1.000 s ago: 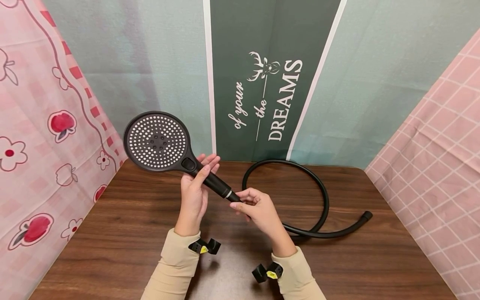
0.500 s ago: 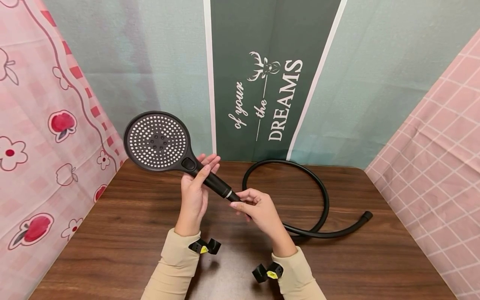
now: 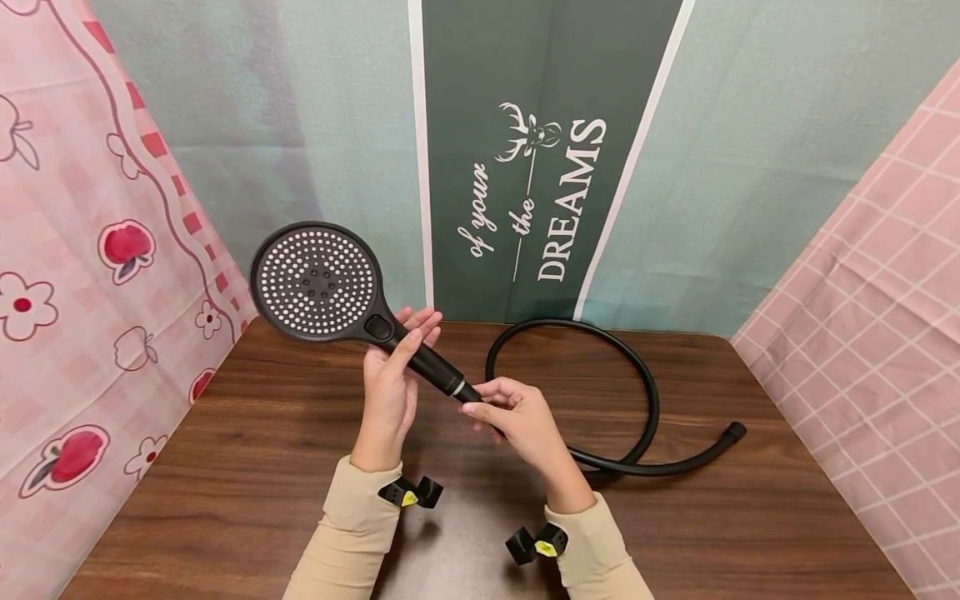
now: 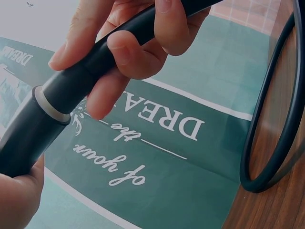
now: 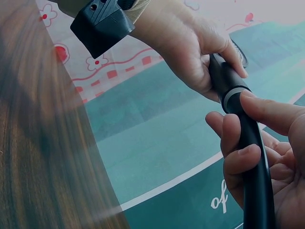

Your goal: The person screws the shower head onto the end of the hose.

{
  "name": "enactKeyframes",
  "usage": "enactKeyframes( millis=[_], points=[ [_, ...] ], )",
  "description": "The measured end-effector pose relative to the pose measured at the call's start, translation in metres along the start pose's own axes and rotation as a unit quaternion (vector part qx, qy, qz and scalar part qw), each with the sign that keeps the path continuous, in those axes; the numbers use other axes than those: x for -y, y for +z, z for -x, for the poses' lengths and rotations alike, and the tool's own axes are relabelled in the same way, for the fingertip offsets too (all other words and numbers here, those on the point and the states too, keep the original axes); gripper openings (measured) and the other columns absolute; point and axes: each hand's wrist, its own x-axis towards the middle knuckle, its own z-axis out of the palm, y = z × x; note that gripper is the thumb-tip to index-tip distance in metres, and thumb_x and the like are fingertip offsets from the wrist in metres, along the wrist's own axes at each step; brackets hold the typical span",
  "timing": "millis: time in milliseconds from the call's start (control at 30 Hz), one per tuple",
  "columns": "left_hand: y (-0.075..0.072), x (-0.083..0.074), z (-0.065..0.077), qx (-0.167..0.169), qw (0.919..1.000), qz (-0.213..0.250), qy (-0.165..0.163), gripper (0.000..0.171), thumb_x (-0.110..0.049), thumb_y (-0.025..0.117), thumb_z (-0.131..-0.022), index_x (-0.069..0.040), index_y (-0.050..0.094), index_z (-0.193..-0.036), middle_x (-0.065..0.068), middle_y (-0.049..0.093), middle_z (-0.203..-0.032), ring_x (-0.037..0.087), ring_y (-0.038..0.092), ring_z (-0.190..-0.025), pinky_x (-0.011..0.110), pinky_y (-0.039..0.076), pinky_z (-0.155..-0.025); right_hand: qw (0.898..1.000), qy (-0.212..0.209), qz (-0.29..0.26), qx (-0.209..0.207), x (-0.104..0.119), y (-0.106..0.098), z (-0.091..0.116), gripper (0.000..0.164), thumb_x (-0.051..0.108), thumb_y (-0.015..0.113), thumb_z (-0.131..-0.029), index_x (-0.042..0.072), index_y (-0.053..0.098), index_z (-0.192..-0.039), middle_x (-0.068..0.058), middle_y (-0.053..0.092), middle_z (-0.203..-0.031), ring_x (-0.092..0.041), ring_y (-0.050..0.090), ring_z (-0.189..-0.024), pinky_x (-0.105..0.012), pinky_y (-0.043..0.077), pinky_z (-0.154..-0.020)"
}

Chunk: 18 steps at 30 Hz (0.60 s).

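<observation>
A black hand shower [image 3: 315, 282], its round face dotted with pale nozzles, is held above the table, tilted with the head at upper left. My left hand [image 3: 390, 387] holds its handle [image 4: 21, 138], thumb across the front and fingers behind. At the handle's lower end, my right hand [image 3: 519, 421] pinches the end of a black shower hose [image 5: 257, 191] between thumb and fingers. Hose end and handle meet in line, with a pale ring [image 4: 51, 106] showing at the joint. The handle's thread is hidden.
The rest of the hose loops over the brown wooden table [image 3: 225, 500], its free end [image 3: 735, 432] lying at the right. A green printed cloth [image 3: 517, 167] hangs behind. Pink cloths flank both sides. Small black cameras [image 3: 427, 493] sit on the wrists.
Both hands keep their hold and the hand shower and hose stay in place. Only a very slight shift of the whole head view shows.
</observation>
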Motion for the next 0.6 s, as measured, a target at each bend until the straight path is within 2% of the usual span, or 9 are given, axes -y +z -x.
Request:
enactKeyframes(
  millis=[300, 600],
  points=[
    [0.0003, -0.0001, -0.0004, 0.0, 1.0, 0.002, 0.0, 0.03, 0.005, 0.048, -0.099, -0.002, 0.045, -0.127, 0.006, 0.072, -0.111, 0.017, 0.071, -0.107, 0.031, 0.056, -0.101, 1.0, -0.003, 0.001, 0.003, -0.0015, -0.0003, -0.0009, 0.022, 0.01, 0.074, -0.088, -0.003, 0.069, -0.105, -0.017, 0.074, -0.082, -0.008, 0.053, -0.05, -0.025, 0.043, -0.044],
    [0.0002, -0.0003, -0.0003, -0.001, 1.0, 0.001, -0.001, 0.03, 0.005, 0.048, -0.099, -0.001, 0.045, -0.128, 0.006, 0.072, -0.111, 0.017, 0.072, -0.107, 0.032, 0.056, -0.1, 1.0, -0.004, 0.001, 0.007, -0.0007, -0.0003, -0.0009, 0.022, 0.011, 0.074, -0.088, -0.003, 0.069, -0.105, -0.022, 0.074, -0.086, -0.007, 0.055, -0.051, -0.024, 0.045, -0.045]
  ],
)
